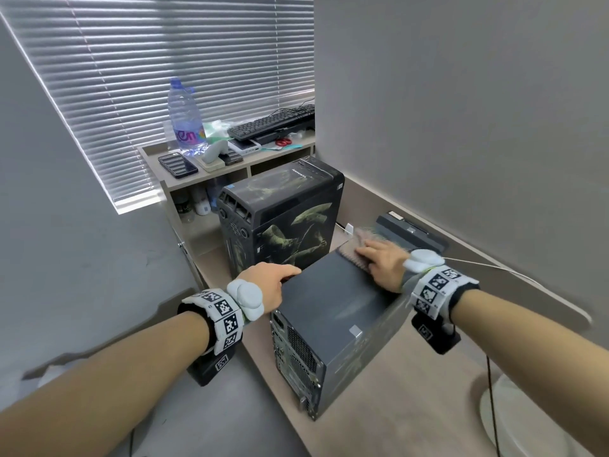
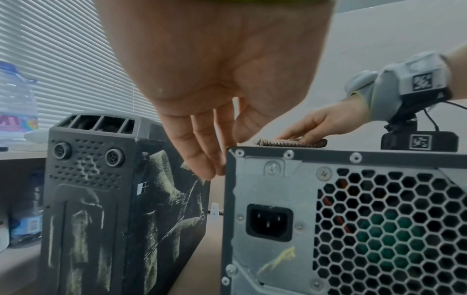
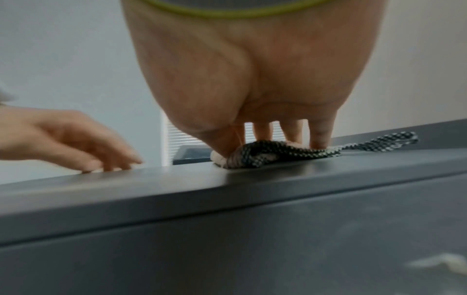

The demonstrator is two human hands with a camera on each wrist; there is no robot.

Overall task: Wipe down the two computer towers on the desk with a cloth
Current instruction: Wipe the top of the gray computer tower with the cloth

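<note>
A plain grey tower [image 1: 336, 308] stands on the desk with its vented back [image 2: 353, 219] towards me. My right hand [image 1: 382, 258] lies flat on a checked cloth [image 1: 354, 250] at the far end of the tower's top. The straight fingers [image 3: 319, 135] press the cloth [image 3: 285, 153] onto the lid. My left hand [image 1: 270, 285] rests on the top left edge, thumb on the lid, straight fingers [image 2: 202, 155] down the side panel. A black tower with green camouflage print [image 1: 290, 219] stands just beyond, to the left.
Behind the black tower a shelf unit [image 1: 155, 153] carries a water bottle [image 1: 186, 120], a keyboard [image 1: 273, 123] and a phone [image 1: 178, 164]. A flat black device [image 1: 412, 232] lies past the grey tower by the wall. A white cable [image 1: 494, 268] runs along the desk [image 1: 395, 407].
</note>
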